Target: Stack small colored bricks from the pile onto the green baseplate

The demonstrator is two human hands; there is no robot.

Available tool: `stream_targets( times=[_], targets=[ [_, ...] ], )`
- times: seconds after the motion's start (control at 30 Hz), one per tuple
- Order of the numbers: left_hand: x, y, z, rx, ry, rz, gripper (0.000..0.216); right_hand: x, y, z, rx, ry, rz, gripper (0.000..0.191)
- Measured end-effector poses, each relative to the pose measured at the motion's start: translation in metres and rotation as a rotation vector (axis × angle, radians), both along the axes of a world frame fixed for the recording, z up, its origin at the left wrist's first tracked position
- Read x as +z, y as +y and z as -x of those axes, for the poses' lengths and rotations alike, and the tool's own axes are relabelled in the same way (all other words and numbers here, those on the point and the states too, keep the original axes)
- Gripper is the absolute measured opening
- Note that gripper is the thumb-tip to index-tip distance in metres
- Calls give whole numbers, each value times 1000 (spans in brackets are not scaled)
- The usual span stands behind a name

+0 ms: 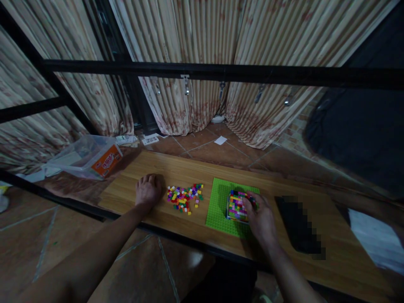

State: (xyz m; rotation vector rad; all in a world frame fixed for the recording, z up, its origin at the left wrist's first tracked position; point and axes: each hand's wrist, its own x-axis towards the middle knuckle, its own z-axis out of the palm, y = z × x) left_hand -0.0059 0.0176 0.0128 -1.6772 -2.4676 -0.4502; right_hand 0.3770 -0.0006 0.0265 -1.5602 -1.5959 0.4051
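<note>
My left hand rests on the left part of the wooden table, its fingers curled in, and nothing shows in it. Just to its right lies a loose pile of small coloured toy bricks. A green studded baseplate is at the middle of the table. On it stands a block built of many coloured toy bricks. My right hand grips this brick block at its right side, thumb on top. The other fingers are partly hidden behind the block, and any single brick between them cannot be made out.
A dark, pixelated flat object lies right of the baseplate. White paper is at the far right. A clear plastic bin with an orange label stands beyond the table's left end. A black metal bar crosses before the curtains.
</note>
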Motion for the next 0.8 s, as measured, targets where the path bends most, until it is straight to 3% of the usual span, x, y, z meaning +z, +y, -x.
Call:
stream_targets(
  times=[0.33, 0.47, 0.6, 0.73, 0.8],
  targets=[
    [3, -2, -2, -4, -3, -6, 42, -5, 1, -6, 4, 39, 27, 48],
    [1, -2, -1, -8, -7, -19, 40, 7, -5, -2, -21, -36, -173, 37],
    [-1, -2, 0, -7, -20, -35, 38, 19, -18, 22, 180, -140, -331, 25],
    [-2, -2, 0, -6, -18, -29, 39, 17, -29, 64, 451, -259, -297, 23],
    [-2, -2, 0, 0, -20, -25, 39, 13, -31, 84, 505, -304, -253, 25]
  ],
)
